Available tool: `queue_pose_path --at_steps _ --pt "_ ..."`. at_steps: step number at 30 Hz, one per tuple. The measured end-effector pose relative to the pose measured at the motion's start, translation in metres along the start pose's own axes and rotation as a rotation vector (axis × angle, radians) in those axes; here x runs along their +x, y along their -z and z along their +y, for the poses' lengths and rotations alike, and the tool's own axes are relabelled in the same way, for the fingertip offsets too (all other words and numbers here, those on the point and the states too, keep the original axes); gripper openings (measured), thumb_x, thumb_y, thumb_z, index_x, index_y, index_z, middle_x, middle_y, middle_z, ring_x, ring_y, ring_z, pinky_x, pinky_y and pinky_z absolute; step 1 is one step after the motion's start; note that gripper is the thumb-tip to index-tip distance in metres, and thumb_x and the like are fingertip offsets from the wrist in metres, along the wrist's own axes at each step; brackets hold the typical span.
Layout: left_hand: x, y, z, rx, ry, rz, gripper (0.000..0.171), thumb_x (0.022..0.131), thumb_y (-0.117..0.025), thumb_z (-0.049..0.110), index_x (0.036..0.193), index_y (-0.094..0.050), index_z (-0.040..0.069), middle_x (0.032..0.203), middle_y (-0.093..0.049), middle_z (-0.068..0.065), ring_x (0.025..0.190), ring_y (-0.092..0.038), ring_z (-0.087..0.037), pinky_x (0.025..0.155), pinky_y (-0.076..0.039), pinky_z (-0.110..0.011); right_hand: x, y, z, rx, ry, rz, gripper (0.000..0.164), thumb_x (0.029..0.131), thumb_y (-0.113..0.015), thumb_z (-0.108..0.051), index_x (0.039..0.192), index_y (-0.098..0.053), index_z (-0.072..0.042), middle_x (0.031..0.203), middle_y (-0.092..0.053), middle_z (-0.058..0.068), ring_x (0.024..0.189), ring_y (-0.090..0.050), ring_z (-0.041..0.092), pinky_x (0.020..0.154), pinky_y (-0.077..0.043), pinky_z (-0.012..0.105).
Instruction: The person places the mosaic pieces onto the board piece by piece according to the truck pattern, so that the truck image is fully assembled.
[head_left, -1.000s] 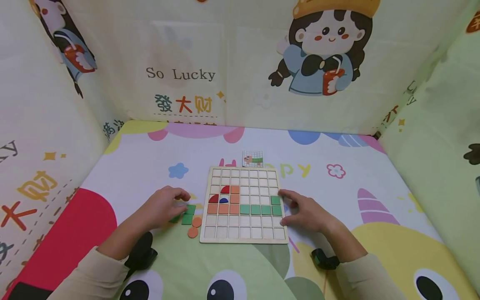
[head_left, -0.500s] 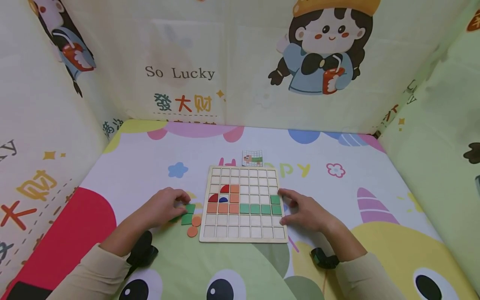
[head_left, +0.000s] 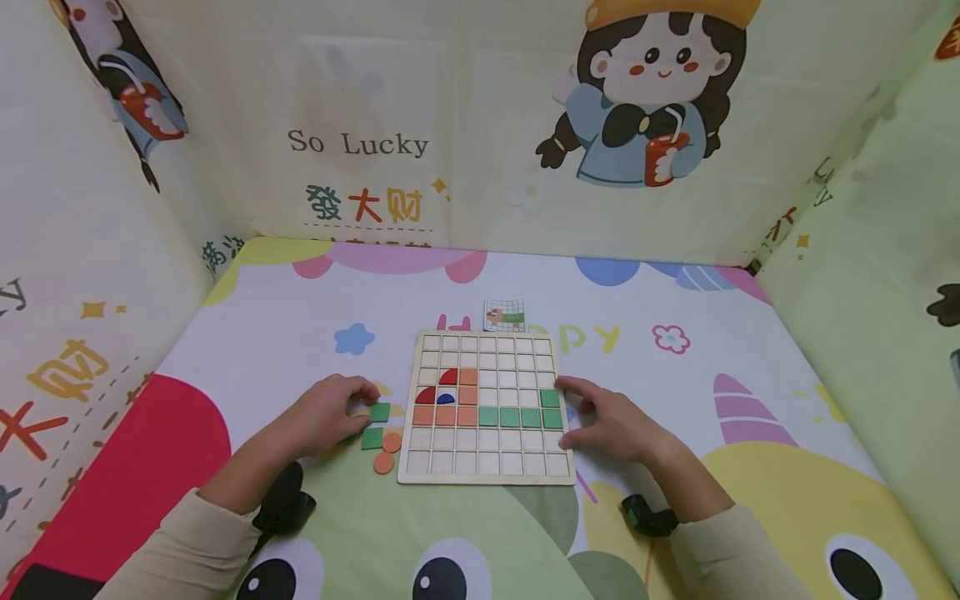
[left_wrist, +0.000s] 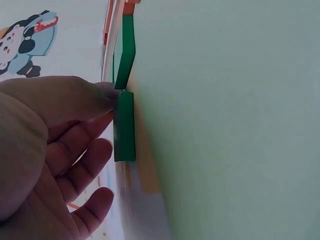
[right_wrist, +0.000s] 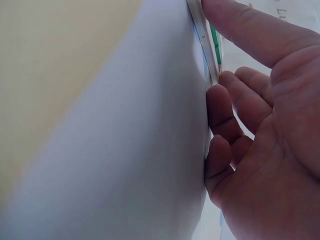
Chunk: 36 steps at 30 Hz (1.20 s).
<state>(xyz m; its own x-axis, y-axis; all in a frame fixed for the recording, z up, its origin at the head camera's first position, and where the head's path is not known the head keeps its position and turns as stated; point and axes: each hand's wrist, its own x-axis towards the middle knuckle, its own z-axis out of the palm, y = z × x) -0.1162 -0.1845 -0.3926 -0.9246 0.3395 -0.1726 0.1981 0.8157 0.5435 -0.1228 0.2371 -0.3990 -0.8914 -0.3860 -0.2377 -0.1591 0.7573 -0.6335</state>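
Note:
A pale wooden grid board (head_left: 489, 460) lies on the table, with orange and green squares and red and blue rounded tiles in its cells. At its left my left hand (head_left: 324, 410) is bent over loose green tiles, its thumb and index finger at the near and far edges of one green square tile (head_left: 380, 412). Another green tile (head_left: 372, 438) lies by the thumb. In the left wrist view a further green tile (left_wrist: 125, 127) stands below the thumb tip. My right hand (head_left: 613, 423) touches the board's right edge with thumb and index finger spread apart.
Two orange round tiles (head_left: 384, 462) lie between the left hand and the board. Behind the board is a small picture card (head_left: 505, 316) with a gridded coloured pattern. The table has a printed cartoon cloth (head_left: 450, 283), and printed fabric walls (head_left: 495, 117) rise around it.
A thin gap has appeared between the green tile at my left fingertips and the one nearer me. The green tile under my palm is now hidden. My right hand stays on the board's edge.

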Motion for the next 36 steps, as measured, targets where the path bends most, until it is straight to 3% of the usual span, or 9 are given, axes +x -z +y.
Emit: queue_pose_path --at_steps 12,23,29,36 --pt "0.001 0.0 -0.002 0.001 -0.017 0.008 0.021 0.086 -0.076 0.011 0.105 -0.069 0.006 0.099 -0.065 0.0 0.093 -0.055 -0.023 0.085 -0.049 -0.043 0.001 -0.001 0.0 0.0 0.001 0.0 0.086 0.078 -0.086 -0.037 0.15 -0.045 -0.015 0.116 -0.06 0.009 0.105 -0.053 0.026 0.09 -0.043 0.045" --pt "0.014 0.007 0.006 -0.003 0.013 0.018 0.024 0.086 -0.073 0.011 0.109 -0.068 0.003 0.102 -0.065 -0.005 0.099 -0.056 -0.028 0.09 -0.05 -0.048 0.0 0.0 0.0 0.0 -0.007 0.003 0.085 0.078 -0.086 -0.035 0.15 -0.046 -0.015 0.12 -0.061 0.011 0.108 -0.055 0.028 0.093 -0.043 0.047" --pt "0.021 0.011 0.018 -0.038 0.02 0.013 0.027 0.087 -0.071 0.011 0.113 -0.067 0.004 0.109 -0.065 -0.006 0.108 -0.055 -0.032 0.091 -0.05 -0.049 0.0 0.0 -0.001 -0.008 -0.011 0.007 0.085 0.077 -0.086 -0.035 0.15 -0.045 -0.015 0.12 -0.061 0.012 0.109 -0.055 0.028 0.094 -0.043 0.048" --pt "0.035 0.006 0.039 -0.042 -0.051 0.006 0.027 0.089 -0.07 0.01 0.115 -0.067 0.004 0.109 -0.065 -0.004 0.11 -0.055 -0.029 0.092 -0.051 -0.046 0.0 0.0 -0.001 0.001 -0.016 0.003 0.085 0.078 -0.086 -0.035 0.15 -0.045 -0.016 0.12 -0.061 0.012 0.109 -0.055 0.028 0.094 -0.042 0.048"
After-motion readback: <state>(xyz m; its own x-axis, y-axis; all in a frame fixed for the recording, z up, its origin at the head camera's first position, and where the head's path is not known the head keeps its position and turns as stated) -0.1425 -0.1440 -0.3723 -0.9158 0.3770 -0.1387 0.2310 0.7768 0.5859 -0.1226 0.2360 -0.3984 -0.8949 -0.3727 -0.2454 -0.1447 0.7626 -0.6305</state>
